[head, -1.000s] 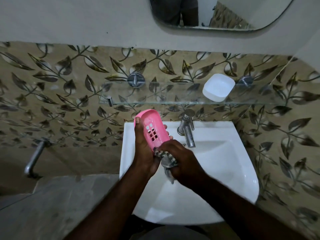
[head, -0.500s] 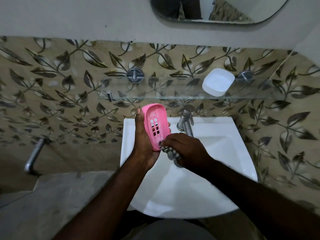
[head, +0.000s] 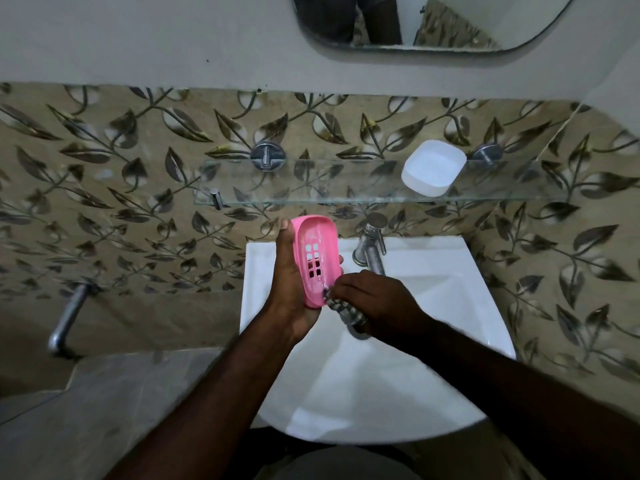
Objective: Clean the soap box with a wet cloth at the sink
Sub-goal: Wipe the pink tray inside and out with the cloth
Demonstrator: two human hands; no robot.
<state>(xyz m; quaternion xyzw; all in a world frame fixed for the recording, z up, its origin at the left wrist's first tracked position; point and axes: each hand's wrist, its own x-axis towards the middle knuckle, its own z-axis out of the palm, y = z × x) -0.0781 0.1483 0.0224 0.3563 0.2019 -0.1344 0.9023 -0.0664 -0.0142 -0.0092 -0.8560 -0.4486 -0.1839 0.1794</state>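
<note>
Leaf-tiled wall, mirror above, glass shelf below. Far left: metal spout on wall. Left hand over sink back-left corner, fingers wrapped round soap box; pink box upright, slotted inside facing camera. Cloth bunched against box's lower edge, clenched in right hand. Tap just behind. White tub on shelf, right.
</note>
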